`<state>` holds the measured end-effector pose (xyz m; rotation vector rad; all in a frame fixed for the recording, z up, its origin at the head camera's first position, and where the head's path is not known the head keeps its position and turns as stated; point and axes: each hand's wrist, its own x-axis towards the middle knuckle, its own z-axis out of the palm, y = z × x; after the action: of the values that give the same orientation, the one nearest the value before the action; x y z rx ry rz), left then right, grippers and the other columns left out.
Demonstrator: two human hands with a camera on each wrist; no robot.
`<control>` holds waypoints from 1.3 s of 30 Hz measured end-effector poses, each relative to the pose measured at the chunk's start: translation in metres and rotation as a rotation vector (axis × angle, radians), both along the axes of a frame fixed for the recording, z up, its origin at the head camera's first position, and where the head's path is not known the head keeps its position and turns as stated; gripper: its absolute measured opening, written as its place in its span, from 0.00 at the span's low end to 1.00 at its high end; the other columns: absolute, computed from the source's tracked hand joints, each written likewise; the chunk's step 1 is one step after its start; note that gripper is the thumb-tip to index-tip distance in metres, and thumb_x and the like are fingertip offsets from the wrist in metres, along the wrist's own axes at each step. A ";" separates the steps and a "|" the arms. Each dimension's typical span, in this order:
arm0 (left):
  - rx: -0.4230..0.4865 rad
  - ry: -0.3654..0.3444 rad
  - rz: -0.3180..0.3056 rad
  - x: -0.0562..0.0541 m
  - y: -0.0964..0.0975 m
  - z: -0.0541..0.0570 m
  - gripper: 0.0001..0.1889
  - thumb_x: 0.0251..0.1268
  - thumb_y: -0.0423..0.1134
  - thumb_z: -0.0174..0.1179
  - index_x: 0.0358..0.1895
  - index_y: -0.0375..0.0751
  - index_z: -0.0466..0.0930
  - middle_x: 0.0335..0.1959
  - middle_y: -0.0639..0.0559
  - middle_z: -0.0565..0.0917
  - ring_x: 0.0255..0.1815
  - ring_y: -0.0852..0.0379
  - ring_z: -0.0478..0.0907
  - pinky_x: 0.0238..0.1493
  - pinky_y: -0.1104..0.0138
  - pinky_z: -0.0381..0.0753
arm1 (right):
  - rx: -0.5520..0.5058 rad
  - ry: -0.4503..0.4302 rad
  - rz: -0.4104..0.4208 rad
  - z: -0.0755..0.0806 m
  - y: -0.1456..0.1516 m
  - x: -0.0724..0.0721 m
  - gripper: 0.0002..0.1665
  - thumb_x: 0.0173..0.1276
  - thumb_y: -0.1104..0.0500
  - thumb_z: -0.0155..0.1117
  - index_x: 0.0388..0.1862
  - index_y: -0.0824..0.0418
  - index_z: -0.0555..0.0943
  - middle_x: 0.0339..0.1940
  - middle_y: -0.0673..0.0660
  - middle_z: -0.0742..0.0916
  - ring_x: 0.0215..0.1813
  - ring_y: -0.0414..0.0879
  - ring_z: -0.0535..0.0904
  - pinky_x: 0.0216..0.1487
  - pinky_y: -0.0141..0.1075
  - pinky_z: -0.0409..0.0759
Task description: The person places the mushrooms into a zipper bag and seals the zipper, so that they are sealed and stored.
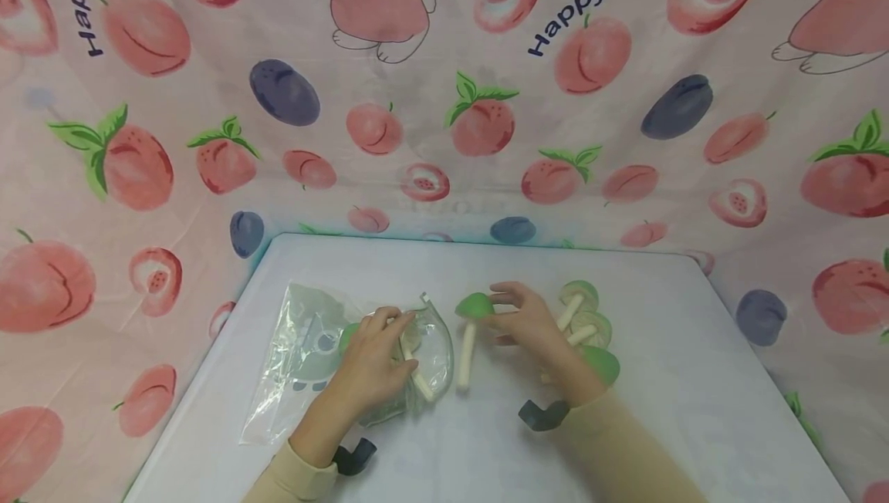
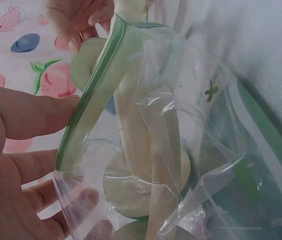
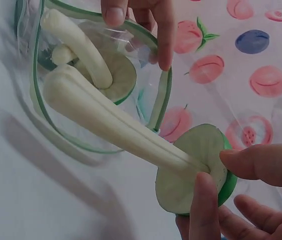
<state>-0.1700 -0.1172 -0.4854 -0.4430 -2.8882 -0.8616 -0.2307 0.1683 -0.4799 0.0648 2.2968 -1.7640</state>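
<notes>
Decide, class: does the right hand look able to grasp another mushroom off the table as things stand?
Probably not without letting go first: the right hand already pinches a green-capped mushroom, although the loose mushrooms lie close by on the table.

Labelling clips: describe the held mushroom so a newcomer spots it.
On the white table, find the clear bag, left, and loose pile, right. Between them is the mushroom: green-capped, pale-stemmed, the only one pinched by the right hand.
</notes>
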 end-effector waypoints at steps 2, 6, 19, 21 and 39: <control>0.000 0.000 -0.001 0.000 0.000 0.000 0.38 0.61 0.40 0.78 0.76 0.44 0.76 0.70 0.47 0.76 0.72 0.41 0.73 0.71 0.45 0.77 | -0.015 0.001 -0.002 -0.002 -0.003 0.000 0.40 0.66 0.63 0.76 0.76 0.58 0.74 0.75 0.66 0.80 0.62 0.58 0.87 0.46 0.47 0.93; 0.001 0.004 -0.008 0.000 -0.001 -0.001 0.38 0.61 0.41 0.78 0.76 0.44 0.76 0.70 0.47 0.76 0.73 0.41 0.73 0.72 0.44 0.76 | -0.041 -0.002 -0.025 -0.007 -0.010 -0.001 0.41 0.65 0.63 0.77 0.76 0.58 0.74 0.74 0.63 0.82 0.59 0.55 0.88 0.46 0.46 0.93; 0.009 0.022 -0.025 0.000 -0.001 -0.001 0.38 0.60 0.40 0.79 0.75 0.43 0.76 0.70 0.46 0.77 0.71 0.41 0.74 0.70 0.44 0.78 | -0.120 0.039 -0.109 -0.014 -0.032 0.007 0.36 0.65 0.67 0.77 0.72 0.58 0.77 0.73 0.62 0.82 0.56 0.51 0.89 0.43 0.43 0.92; 0.008 0.021 -0.022 0.000 -0.001 0.000 0.38 0.60 0.40 0.78 0.76 0.43 0.76 0.70 0.46 0.76 0.71 0.41 0.74 0.70 0.44 0.78 | -0.118 0.047 -0.110 -0.016 -0.036 0.008 0.36 0.65 0.67 0.77 0.72 0.59 0.77 0.73 0.62 0.82 0.55 0.51 0.89 0.43 0.42 0.92; 0.000 0.013 -0.017 -0.001 0.000 -0.001 0.40 0.60 0.41 0.79 0.76 0.42 0.75 0.71 0.47 0.76 0.72 0.42 0.74 0.71 0.45 0.78 | -0.144 0.048 -0.086 -0.029 -0.058 0.021 0.35 0.65 0.65 0.77 0.71 0.62 0.76 0.72 0.63 0.83 0.57 0.53 0.90 0.45 0.45 0.93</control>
<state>-0.1707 -0.1177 -0.4862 -0.4727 -2.8766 -0.8582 -0.2101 0.1104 -0.5086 0.0981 2.2227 -1.9897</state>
